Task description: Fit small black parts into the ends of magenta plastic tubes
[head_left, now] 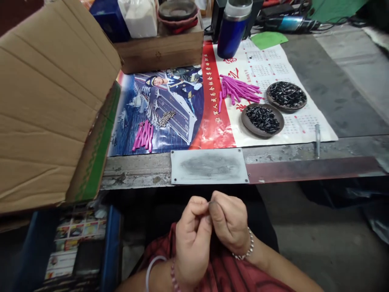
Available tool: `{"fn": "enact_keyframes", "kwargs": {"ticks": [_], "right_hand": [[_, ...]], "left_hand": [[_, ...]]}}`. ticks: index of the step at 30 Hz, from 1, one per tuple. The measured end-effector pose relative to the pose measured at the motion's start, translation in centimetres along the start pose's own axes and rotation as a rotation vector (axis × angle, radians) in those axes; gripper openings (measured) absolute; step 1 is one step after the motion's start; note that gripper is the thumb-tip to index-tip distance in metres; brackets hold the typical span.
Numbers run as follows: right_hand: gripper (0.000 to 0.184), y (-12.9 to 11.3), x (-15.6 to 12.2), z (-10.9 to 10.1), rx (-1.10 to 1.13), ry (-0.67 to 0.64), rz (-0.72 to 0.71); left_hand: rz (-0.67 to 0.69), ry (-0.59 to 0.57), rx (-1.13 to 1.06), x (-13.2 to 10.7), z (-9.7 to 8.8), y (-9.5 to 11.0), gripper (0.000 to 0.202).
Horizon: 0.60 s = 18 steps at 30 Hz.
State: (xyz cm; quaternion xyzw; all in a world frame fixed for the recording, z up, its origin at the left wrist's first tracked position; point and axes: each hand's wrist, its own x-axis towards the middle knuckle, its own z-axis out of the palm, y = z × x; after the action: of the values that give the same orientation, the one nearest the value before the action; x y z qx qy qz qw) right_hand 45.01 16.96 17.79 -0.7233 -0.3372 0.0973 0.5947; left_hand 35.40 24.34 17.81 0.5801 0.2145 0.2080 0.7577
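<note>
My left hand [194, 237] and my right hand [229, 221] meet over my lap, just below the table edge. Both are closed, thumbs and fingertips pinched together; whatever is between them is hidden or too small to name. Straight ahead of them a pale metal plate [209, 166] with dark smudges lies at the table's front edge. On the poster beyond are a few pink strips [144, 136], a cluster of small metal beads [167, 118] and a larger pile of pink strips [238, 89]. Two round dishes, a nearer dish [244, 121] and a farther dish [270, 99], hold small black pieces.
A tall cardboard box [51, 105] blocks the left side. Behind stand a wooden box [161, 50], a blue tumbler [233, 30] and a cylindrical power tool [293, 24]. A small metal rod [317, 140] stands at the right front. Below left is a blue bin [112, 247].
</note>
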Motion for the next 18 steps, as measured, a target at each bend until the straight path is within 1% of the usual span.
{"fn": "enact_keyframes", "kwargs": {"ticks": [2,4,5,7,9,12,14,17,18], "right_hand": [[0.053,0.1,0.2,-0.1,0.064,-0.106,0.075],[0.061,0.3,0.3,-0.2,0.189,-0.207,0.171],[0.064,0.4,0.2,-0.3,0.248,-0.235,0.207],[0.065,0.6,0.0,-0.4,0.304,-0.232,0.221],[0.063,0.6,-0.3,-0.4,0.271,-0.192,0.17],[0.051,0.3,-0.6,-0.5,0.23,-0.152,0.103],[0.038,0.0,-0.7,-0.6,0.241,-0.132,0.079],[0.01,-0.3,-0.7,-0.6,0.356,-0.107,0.113],[0.008,-0.3,-0.7,-0.5,0.395,-0.108,0.135]], "left_hand": [[-0.033,0.011,-0.035,0.0,0.0,-0.1,0.012],[-0.044,0.017,-0.061,0.0,-0.1,-0.1,0.012],[-0.044,0.021,-0.066,0.1,-0.1,-0.1,0.012],[-0.05,0.024,-0.058,0.1,-0.2,-0.1,0.012],[-0.043,0.011,-0.038,0.0,-0.2,0.0,0.013],[-0.02,-0.001,-0.013,0.0,-0.2,0.1,0.012],[-0.008,0.006,-0.003,0.0,-0.2,0.1,0.011],[0.011,0.022,0.009,-0.1,-0.3,0.1,0.01],[0.012,0.029,0.014,-0.1,-0.3,0.1,0.01]]}}
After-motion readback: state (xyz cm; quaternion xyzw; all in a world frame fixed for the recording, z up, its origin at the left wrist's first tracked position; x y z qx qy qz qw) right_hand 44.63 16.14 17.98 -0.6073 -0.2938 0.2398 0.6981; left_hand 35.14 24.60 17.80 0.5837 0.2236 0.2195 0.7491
